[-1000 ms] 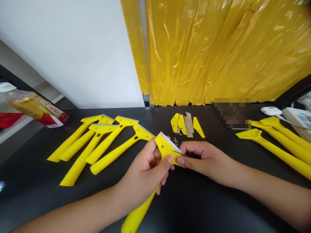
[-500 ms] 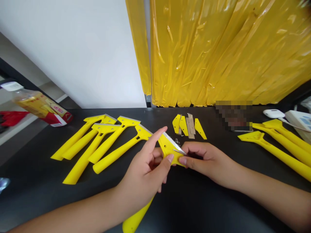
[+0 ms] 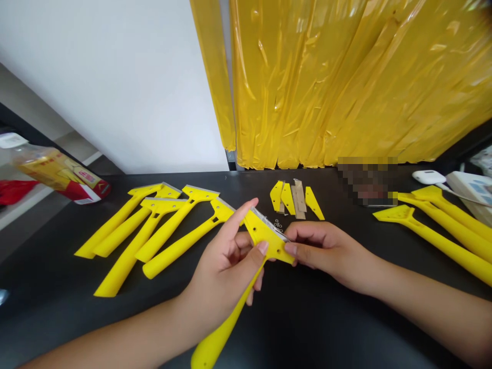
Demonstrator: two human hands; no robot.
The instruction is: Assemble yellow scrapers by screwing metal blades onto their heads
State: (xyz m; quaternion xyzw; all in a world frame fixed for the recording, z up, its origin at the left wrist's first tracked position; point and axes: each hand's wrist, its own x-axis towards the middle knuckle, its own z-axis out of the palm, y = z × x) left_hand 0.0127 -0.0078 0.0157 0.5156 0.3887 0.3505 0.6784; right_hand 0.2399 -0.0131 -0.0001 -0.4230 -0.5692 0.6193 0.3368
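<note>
A yellow scraper [image 3: 269, 237] is held up over the black table, its handle slanting toward the bottom edge and a metal blade along its head. My left hand [image 3: 226, 261] grips it where head and handle meet, thumb on the face, index finger stretched along the upper corner. The thumb and fingers of my right hand [image 3: 323, 253] pinch the head's right corner, by the blade's end. Two screw holes show in the head. Just behind lie small nuts [image 3: 278, 224], loose yellow plates [image 3: 314, 203] and paper-wrapped blades [image 3: 298, 200].
Several yellow scrapers with blades [image 3: 180, 241] lie at the left, beside a tipped bottle [image 3: 61, 171]. More yellow handles [image 3: 442, 241] lie at the right, near a white earphone case [image 3: 429, 177] and a white box [image 3: 471, 192]. Yellow plastic film [image 3: 326, 87] hangs behind the table.
The scraper's blade now sits closer along the head's edge, and a hole that was covered shows. Both hands keep their hold. The whole view has shifted slightly.
</note>
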